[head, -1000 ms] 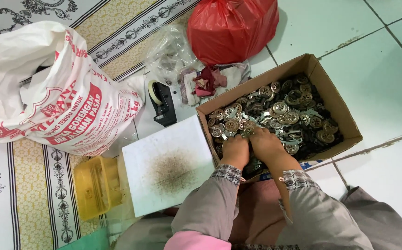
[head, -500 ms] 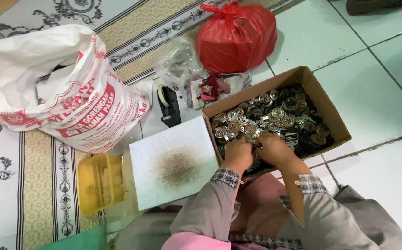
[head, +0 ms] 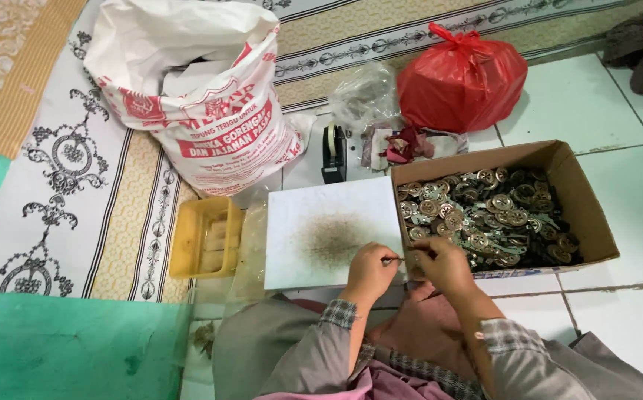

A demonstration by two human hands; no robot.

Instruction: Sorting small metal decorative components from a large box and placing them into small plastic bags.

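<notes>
Clearly your left hand (head: 369,268) and right hand (head: 440,261) pinch one small metal piece (head: 394,259), light, stiff, thin-edged: grip its rim.

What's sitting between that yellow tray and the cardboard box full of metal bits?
In the head view, a white board with a dark smudge in its middle lies between the yellow tray and the box.

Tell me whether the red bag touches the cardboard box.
Apart. The head view shows bare floor tile and scraps between the red bag and the cardboard box's far wall.
</notes>
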